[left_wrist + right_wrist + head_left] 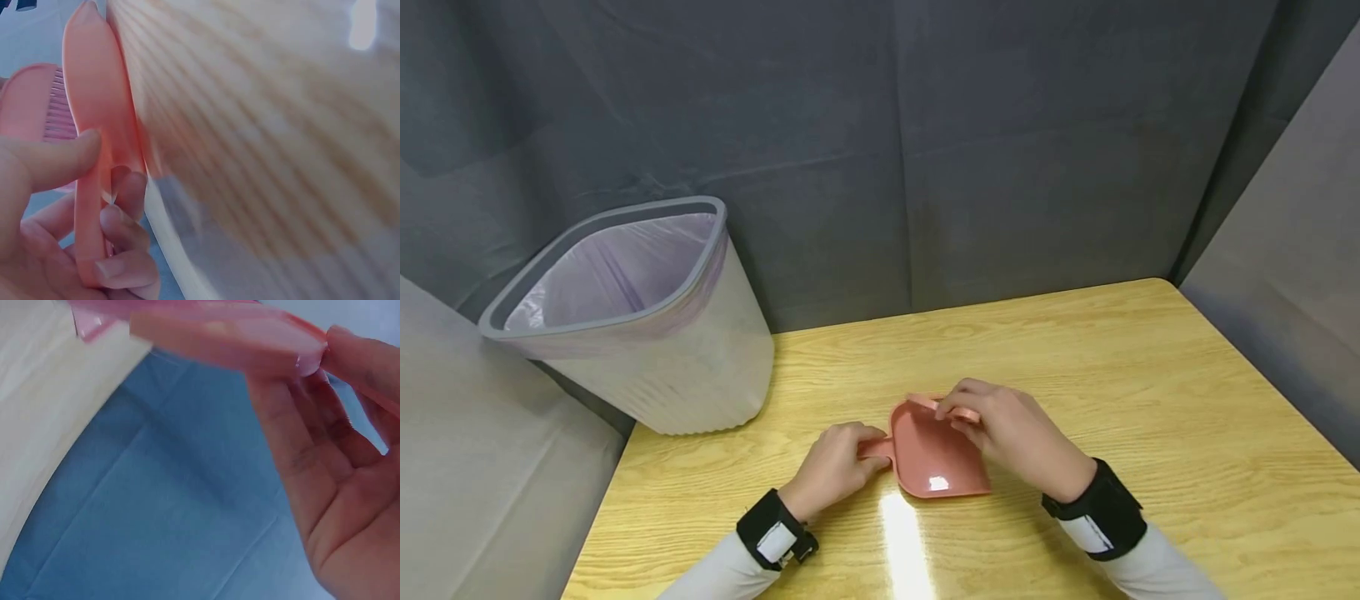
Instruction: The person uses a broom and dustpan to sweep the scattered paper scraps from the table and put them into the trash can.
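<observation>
On the table, a pink dustpan [942,462] lies with its handle toward the left and its wide edge toward the right. My left hand [835,465] grips that handle; in the left wrist view the thumb lies over the dustpan [94,75] handle and the fingers curl beneath. My right hand [1013,429] pinches a small pink brush [922,402] over the back part of the pan. In the left wrist view the brush [25,103] shows its row of bristles behind the pan. The right wrist view has thumb and fingers at one end of the brush [219,347].
A pale waste bin [700,367] with a grey rim and a thin purple liner stands at the back left of the wooden table [1112,375]. Dark grey cloth [1037,167] hangs behind, and lighter panels flank both sides.
</observation>
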`<state>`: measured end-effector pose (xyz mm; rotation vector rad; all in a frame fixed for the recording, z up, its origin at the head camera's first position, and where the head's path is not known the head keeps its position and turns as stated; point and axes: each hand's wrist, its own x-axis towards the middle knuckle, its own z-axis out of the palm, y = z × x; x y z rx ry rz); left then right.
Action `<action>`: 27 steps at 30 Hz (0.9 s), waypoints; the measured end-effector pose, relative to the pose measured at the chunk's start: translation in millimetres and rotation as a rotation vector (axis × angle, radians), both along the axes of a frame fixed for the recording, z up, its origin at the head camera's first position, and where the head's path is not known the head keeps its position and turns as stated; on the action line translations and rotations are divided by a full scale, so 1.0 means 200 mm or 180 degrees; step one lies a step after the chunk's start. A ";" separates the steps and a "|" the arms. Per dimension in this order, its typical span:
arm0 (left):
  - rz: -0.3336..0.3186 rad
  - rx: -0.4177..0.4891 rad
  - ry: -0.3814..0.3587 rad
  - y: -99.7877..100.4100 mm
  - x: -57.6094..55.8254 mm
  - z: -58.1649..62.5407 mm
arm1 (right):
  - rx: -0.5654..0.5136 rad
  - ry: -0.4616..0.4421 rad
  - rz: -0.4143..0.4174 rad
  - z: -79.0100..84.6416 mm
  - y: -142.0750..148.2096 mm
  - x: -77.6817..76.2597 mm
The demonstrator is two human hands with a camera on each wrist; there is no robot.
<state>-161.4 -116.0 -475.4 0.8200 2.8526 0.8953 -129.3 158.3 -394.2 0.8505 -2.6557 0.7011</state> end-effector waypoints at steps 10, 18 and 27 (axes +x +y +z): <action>-0.0032 -0.0023 -0.0011 0.00 -0.01 0.01 | 0.0222 -0.0315 0.0258 -0.05 -0.10 0.04; -0.0035 -0.0016 -0.0022 0.00 -0.01 0.01 | 0.0243 -0.0625 0.0659 -0.07 -0.11 0.06; -0.0025 0.0013 -0.0073 0.00 -0.01 0.02 | 0.0455 -0.0706 0.0856 -0.11 -0.11 0.08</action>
